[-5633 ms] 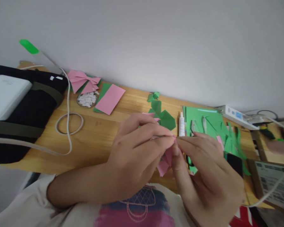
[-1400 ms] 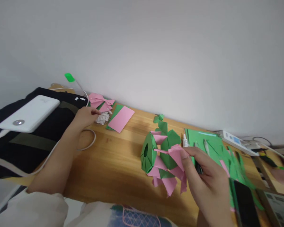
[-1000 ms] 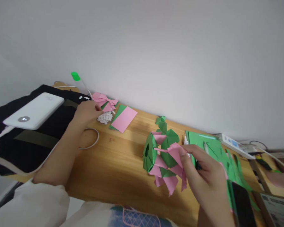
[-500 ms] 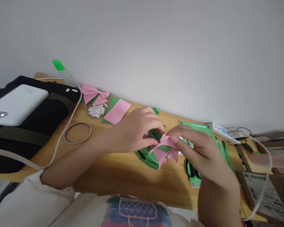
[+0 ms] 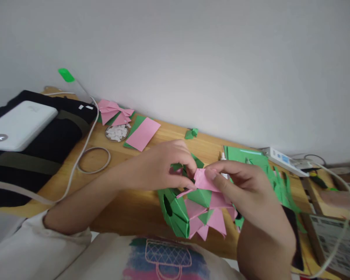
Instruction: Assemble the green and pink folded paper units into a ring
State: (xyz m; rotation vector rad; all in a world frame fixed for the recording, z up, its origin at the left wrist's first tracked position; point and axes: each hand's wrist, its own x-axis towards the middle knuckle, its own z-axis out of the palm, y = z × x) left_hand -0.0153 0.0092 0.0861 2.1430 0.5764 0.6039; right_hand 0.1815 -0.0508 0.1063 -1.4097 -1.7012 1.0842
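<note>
A folded paper piece in green and pink (image 5: 175, 214) hangs between my hands above the wooden table, its pink points spread toward my shirt. My left hand (image 5: 169, 165) pinches its upper edge from the left, with thumb and index finger on the paper. From the right, my right hand (image 5: 242, 186) grips a pink flap (image 5: 204, 179) between thumb and index finger. The fingertips of both hands nearly meet at this flap. Part of the paper piece's right side is hidden behind my right hand.
Beyond my left hand are pink sheets (image 5: 143, 134) on green ones, a dish of white bits (image 5: 117, 132) and pink folded pieces (image 5: 113, 112). A tape ring (image 5: 93, 160) and white power bank (image 5: 23, 124) lie left. Green sheets (image 5: 245, 154) and a power strip (image 5: 286, 160) are right.
The green and pink paper piece has tilted and come nearer, showing more of its pink points. Both hands still hold it, and the view has shifted slightly.
</note>
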